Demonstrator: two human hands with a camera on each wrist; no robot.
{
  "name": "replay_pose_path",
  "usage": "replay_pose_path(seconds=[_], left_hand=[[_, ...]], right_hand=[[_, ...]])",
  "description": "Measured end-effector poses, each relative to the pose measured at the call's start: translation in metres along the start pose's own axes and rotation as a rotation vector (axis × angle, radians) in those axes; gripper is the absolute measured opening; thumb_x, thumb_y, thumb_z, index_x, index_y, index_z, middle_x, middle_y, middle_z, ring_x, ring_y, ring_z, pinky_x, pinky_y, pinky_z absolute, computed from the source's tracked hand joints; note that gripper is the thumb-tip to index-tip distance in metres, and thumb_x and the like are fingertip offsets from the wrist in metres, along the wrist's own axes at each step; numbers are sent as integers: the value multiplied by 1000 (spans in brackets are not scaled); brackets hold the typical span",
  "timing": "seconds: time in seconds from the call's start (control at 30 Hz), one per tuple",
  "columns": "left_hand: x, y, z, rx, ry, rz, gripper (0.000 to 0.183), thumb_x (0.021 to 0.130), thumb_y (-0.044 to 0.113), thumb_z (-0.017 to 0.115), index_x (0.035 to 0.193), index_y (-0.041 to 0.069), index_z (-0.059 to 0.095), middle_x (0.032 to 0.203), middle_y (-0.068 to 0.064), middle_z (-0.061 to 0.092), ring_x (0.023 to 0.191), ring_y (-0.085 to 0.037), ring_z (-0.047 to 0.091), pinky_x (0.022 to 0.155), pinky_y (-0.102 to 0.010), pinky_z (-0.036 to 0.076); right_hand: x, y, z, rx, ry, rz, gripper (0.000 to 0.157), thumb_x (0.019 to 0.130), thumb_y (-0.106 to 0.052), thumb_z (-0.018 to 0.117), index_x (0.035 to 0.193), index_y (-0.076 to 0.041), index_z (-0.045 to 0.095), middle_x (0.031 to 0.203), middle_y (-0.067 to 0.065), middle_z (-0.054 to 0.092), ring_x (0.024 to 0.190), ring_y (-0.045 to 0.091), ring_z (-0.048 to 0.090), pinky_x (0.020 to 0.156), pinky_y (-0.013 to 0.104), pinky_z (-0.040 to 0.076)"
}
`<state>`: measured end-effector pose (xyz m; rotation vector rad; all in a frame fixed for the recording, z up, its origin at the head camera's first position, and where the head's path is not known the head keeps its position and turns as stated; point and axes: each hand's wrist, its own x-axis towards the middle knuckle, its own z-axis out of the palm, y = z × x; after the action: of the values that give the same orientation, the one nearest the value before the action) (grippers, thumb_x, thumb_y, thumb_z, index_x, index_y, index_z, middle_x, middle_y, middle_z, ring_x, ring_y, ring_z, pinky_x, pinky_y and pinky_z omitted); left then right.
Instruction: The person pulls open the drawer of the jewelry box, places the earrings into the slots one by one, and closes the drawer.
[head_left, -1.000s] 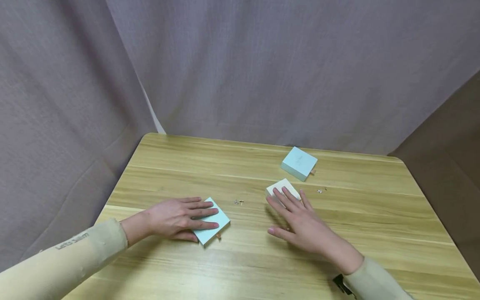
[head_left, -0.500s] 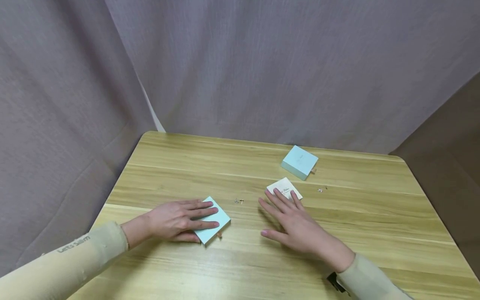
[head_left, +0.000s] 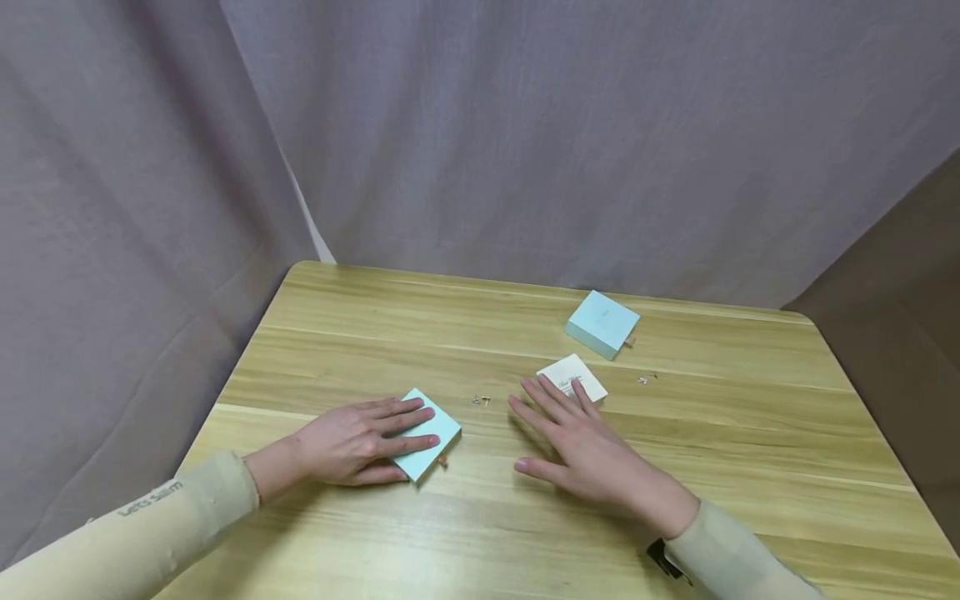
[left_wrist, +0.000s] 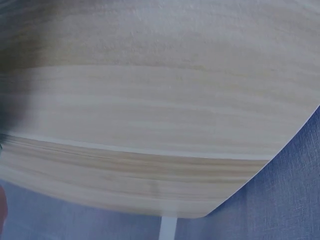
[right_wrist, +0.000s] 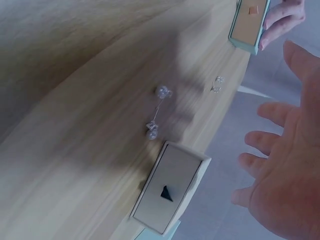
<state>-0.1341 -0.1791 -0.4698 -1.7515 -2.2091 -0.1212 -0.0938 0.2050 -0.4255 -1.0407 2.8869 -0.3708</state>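
My left hand (head_left: 352, 442) lies over a small mint-green drawer box (head_left: 446, 425), fingers stretched across its lid and thumb along the near side. An orange ribbon tab (head_left: 443, 461) sticks out of the box's front. With fingers spread, my right hand (head_left: 588, 450) hovers just in front of a white drawer box (head_left: 590, 382) with printed lettering, its fingertips overlapping the lid in the head view. In the right wrist view, a pair of pearl earrings (right_wrist: 162, 92) lies on the wood before the white box's dark tab (right_wrist: 166, 194); my right hand hides them from the head camera.
Behind the white box stands another mint-green box (head_left: 602, 321), near the table's back edge. Small shiny earrings (head_left: 482, 401) lie between the hands, and more tiny jewellery (head_left: 645, 379) lies farther right. Grey curtains (head_left: 525, 142) border the wooden table (head_left: 412, 333).
My right hand has drawn left and back, uncovering more of the white lid and its lettering. The mint-green box under my left hand has shifted and turned slightly.
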Motion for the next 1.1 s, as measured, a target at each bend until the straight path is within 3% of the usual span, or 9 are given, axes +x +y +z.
replay_pose_path(seconds=[0.17,0.33,0.7,1.1], left_hand=[[1,6,0,12,10,-71,58,107,51,61,151,12,63,153,-20,59,142,-35,58,116,-47,51],[4,13,-2,32,-23,-181,61,103,48,68,153,15,61,154,-19,58,142,-36,58,115,-46,51],[19,23,-1,97,-89,-429,64,103,49,69,155,15,58,156,-22,56,140,-38,59,115,-48,51],[26,27,3,132,-82,-539,62,104,48,68,155,13,58,154,-25,57,139,-39,60,116,-49,50]], right_hand=[[5,-4,0,19,-10,-17,81,103,-62,61,168,-18,38,178,7,18,165,32,13,129,70,6],[12,-6,1,36,-9,-44,80,104,-61,60,167,-17,39,177,8,20,165,33,13,130,68,8],[27,-10,1,135,-40,-90,75,104,-54,65,164,-14,45,173,10,33,161,36,29,130,67,13],[36,-8,3,111,-126,-181,73,105,-56,62,162,-12,48,171,12,38,159,39,33,129,68,16]])
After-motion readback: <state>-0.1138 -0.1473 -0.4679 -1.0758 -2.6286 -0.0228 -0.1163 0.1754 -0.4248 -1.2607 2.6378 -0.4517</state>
